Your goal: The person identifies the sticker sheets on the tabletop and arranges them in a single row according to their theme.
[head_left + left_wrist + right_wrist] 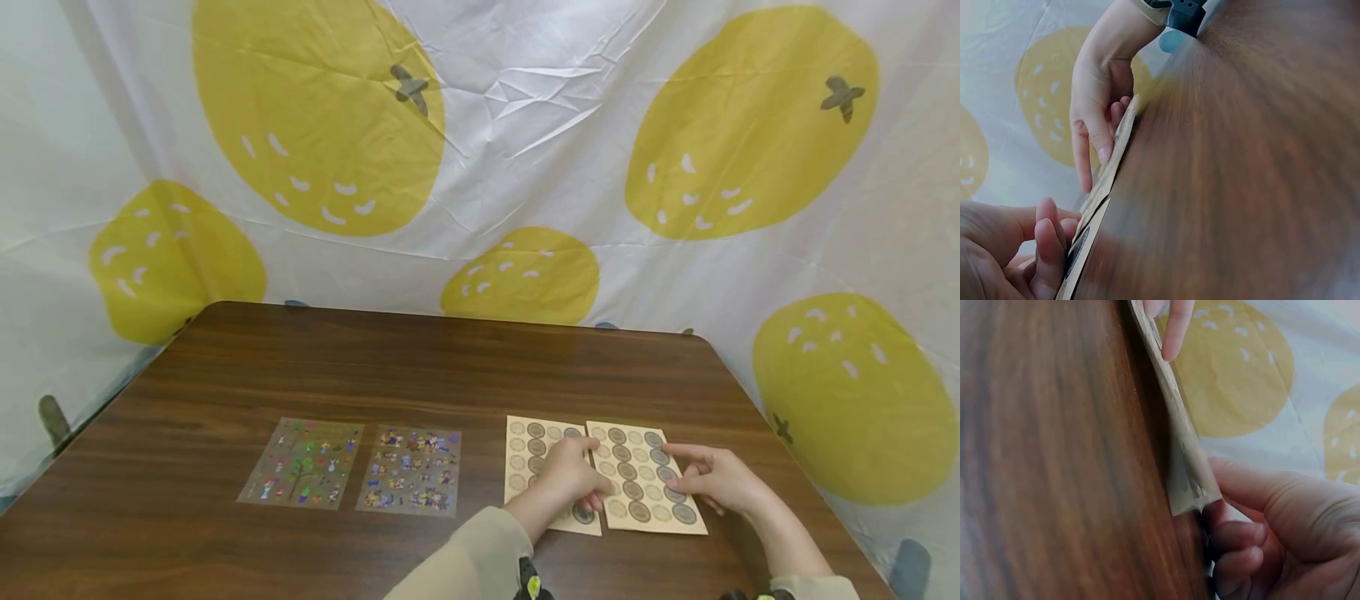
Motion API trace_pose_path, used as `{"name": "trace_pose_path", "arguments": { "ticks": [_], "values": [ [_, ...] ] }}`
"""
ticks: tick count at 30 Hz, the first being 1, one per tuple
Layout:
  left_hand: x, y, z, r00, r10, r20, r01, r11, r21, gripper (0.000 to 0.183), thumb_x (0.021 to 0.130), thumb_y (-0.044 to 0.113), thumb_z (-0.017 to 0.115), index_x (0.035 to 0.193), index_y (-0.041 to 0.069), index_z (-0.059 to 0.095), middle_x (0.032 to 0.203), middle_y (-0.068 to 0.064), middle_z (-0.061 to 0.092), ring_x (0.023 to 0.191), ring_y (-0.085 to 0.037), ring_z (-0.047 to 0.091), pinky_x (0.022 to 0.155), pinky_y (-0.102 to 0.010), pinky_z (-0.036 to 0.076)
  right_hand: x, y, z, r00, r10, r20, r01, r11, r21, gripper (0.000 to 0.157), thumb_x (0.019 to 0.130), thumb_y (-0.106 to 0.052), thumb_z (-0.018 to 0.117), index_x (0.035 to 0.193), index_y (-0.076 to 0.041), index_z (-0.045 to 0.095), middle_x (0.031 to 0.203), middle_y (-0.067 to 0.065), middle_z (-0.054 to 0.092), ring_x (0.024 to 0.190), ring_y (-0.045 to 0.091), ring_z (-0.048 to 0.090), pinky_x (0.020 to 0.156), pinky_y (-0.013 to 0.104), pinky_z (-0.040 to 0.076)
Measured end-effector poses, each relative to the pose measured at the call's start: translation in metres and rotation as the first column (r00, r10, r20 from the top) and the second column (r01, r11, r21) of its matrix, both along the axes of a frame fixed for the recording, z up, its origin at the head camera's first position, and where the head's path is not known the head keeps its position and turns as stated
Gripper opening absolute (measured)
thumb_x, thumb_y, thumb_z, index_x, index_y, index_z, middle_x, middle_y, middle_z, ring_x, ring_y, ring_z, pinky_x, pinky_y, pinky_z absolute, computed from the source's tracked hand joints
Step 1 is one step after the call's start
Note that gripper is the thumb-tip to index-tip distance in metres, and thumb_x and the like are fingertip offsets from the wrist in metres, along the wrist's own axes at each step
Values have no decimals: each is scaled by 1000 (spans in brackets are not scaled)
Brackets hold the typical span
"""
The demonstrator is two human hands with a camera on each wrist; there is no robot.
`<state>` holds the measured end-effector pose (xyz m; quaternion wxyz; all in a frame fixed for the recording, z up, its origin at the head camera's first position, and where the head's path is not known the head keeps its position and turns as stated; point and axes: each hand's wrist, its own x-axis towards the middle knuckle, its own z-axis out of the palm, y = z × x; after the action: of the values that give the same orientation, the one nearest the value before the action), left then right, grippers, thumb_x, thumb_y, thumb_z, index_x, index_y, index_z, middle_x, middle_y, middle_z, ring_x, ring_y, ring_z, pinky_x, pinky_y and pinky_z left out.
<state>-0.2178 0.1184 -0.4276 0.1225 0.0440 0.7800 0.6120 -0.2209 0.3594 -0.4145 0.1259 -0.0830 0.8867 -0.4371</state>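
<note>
Two cream sheets printed with rows of round grey and beige designs lie side by side in the head view. My left hand (567, 473) is over the left sheet (517, 446), its fingertips at the border with the right sheet (628, 475). At that right sheet's outer edge, my right hand (722, 479) touches it with extended index finger and thumb. The left wrist view shows the sheets nearly edge-on, with the left hand (1007, 253) close below. In the right wrist view, the right hand (1279, 531) has its thumb at a sheet corner, other fingers curled beneath.
Two clear sticker sheets lie to the left: one with a tree and small figures (303, 462), another with rows of colourful characters (411, 471). All of them are on a dark wooden table (420, 367). A white curtain (525, 183) with yellow fruit prints hangs behind.
</note>
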Motion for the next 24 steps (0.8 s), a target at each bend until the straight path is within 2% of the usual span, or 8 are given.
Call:
{"name": "trace_pose_path", "arguments": {
  "ticks": [5, 17, 24],
  "values": [
    [0, 0, 0, 1000, 17, -17, -17, 1000, 2, 65, 61, -9, 73, 122, 4, 54, 39, -7, 52, 27, -10, 44, 30, -25, 42, -1, -1, -1, 1000, -24, -15, 25, 999, 25, 71, 72, -23, 75, 129, 4, 43, 54, 0, 42, 35, 6, 30, 32, 20, 29],
    [1, 1, 0, 998, 47, -36, -48, 999, -7, 66, 61, -10, 72, 123, 5, 54, 39, -5, 51, 28, -10, 46, 31, -25, 43, 0, -1, 0, 999, -33, -20, 35, 997, 66, 72, 72, -26, 75, 130, 2, 43, 52, 0, 42, 35, 7, 32, 32, 20, 31],
    [3, 1, 1, 998, 55, -43, -55, 998, 2, 65, 61, -10, 71, 122, 4, 54, 38, -5, 50, 27, -10, 44, 31, -26, 43, 0, 0, -2, 1000, -25, -15, 25, 999, 33, 72, 72, -24, 74, 130, 3, 42, 52, 0, 41, 35, 7, 32, 32, 21, 31]
  ]
}}
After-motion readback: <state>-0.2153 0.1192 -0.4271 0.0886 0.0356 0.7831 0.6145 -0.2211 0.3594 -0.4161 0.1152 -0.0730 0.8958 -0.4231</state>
